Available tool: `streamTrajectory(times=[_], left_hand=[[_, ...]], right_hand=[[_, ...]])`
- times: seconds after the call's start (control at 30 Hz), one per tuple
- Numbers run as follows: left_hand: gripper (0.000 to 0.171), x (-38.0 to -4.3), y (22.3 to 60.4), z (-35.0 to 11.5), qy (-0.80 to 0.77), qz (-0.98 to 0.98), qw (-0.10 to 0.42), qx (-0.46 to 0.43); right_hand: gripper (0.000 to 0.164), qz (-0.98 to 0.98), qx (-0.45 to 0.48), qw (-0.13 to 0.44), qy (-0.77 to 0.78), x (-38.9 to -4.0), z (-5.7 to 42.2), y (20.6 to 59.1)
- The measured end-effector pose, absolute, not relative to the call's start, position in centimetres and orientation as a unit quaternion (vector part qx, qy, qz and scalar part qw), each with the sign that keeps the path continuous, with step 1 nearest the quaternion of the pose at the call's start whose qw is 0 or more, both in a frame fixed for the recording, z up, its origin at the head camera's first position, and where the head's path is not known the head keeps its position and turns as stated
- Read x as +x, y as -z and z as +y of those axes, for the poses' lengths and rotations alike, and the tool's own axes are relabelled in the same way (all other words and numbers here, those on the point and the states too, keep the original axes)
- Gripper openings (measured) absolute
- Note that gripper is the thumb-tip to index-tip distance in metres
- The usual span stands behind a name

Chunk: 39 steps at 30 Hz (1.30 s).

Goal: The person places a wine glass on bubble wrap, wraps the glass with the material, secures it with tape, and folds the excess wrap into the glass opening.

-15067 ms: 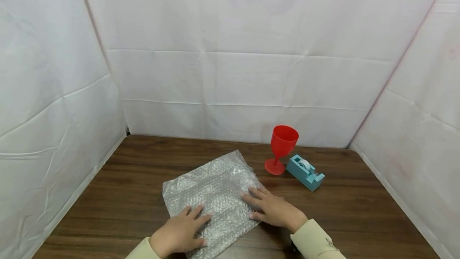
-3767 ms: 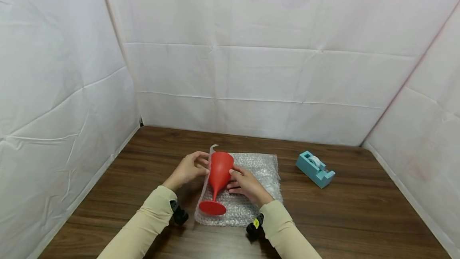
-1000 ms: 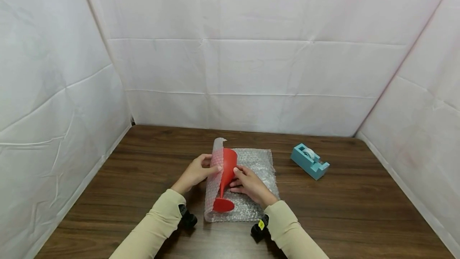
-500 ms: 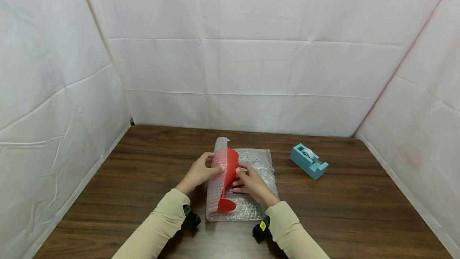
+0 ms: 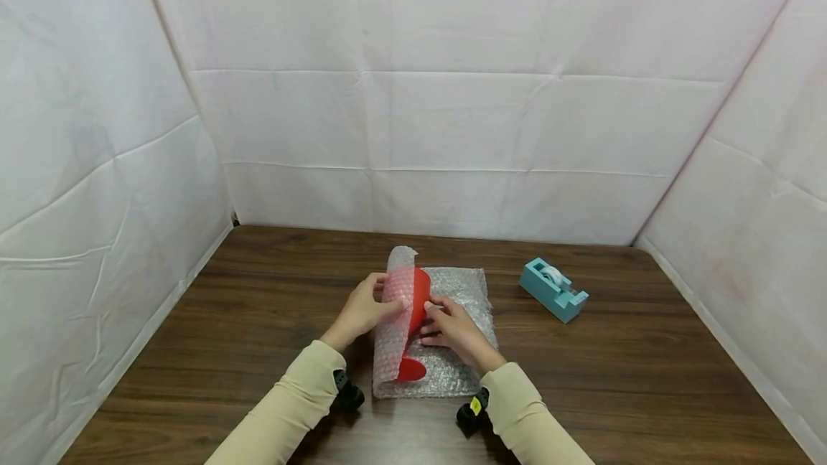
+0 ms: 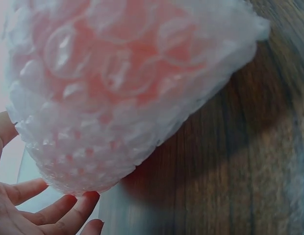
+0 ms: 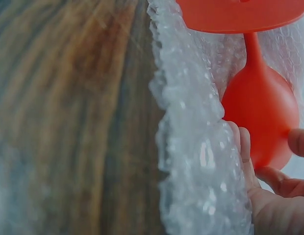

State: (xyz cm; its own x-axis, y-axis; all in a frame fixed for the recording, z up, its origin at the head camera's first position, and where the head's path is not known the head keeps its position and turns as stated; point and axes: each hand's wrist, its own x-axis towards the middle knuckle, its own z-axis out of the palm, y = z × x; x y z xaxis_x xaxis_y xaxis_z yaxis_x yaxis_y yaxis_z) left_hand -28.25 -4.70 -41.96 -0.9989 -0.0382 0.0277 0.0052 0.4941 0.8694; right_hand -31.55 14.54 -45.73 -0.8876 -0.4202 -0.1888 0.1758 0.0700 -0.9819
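A red plastic goblet [image 5: 421,301] lies on its side on a sheet of bubble wrap [image 5: 446,375], its foot toward the front. The sheet's left part is folded up over the goblet, covering roughly its left half. My left hand [image 5: 362,313] holds this fold, thumb on top; in the left wrist view its fingertips touch the bubble wrap [image 6: 103,132] with red showing through. On the other side, my right hand [image 5: 457,330] holds the bowl. The right wrist view shows thumb and finger against the goblet [image 7: 262,105], with other fingers down by the wrap.
A light-blue tape dispenser [image 5: 553,291] with a roll of tape stands to the right on the dark wooden table [image 5: 633,350]. White cloth [image 5: 452,128] hangs behind and along both sides. A black wrist camera [image 5: 349,395] sits under the left sleeve.
Over the last second the folded bubble wrap has moved right, covering more of the goblet, which shifted slightly right. Much earlier the goblet stood upright beside the tape dispenser and the sheet lay flat.
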Motion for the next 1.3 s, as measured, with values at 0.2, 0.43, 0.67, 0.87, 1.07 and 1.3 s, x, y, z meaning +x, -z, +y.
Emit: streamTrajectory(times=[0.2,0.43,0.67,0.87,1.07,1.3], left_hand=[[0.065,-28.4,41.9,-4.3,0.5,-0.866,0.029,0.005],[0.066,-28.5,42.0,-3.8,0.497,-0.867,0.033,0.007],[0.067,-28.5,41.9,-3.4,0.488,-0.872,0.033,0.005],[0.068,-28.5,42.0,-3.2,0.484,-0.874,0.038,0.003],[0.069,-28.5,42.1,-2.9,0.484,-0.874,0.039,0.002],[0.068,-28.5,41.9,-2.4,0.479,-0.877,0.039,-0.001]], right_hand=[[0.057,0.694,-0.095,0.232,0.675,-31.6,14.7,45.7],[0.058,0.696,-0.093,0.237,0.672,-31.9,14.9,45.9],[0.062,0.693,-0.101,0.247,0.67,-31.9,15.0,45.8],[0.056,0.701,-0.103,0.246,0.661,-31.9,15.3,45.7],[0.054,0.705,-0.101,0.245,0.658,-32.0,15.3,45.9],[0.063,0.704,-0.087,0.232,0.666,-31.8,15.4,45.7]])
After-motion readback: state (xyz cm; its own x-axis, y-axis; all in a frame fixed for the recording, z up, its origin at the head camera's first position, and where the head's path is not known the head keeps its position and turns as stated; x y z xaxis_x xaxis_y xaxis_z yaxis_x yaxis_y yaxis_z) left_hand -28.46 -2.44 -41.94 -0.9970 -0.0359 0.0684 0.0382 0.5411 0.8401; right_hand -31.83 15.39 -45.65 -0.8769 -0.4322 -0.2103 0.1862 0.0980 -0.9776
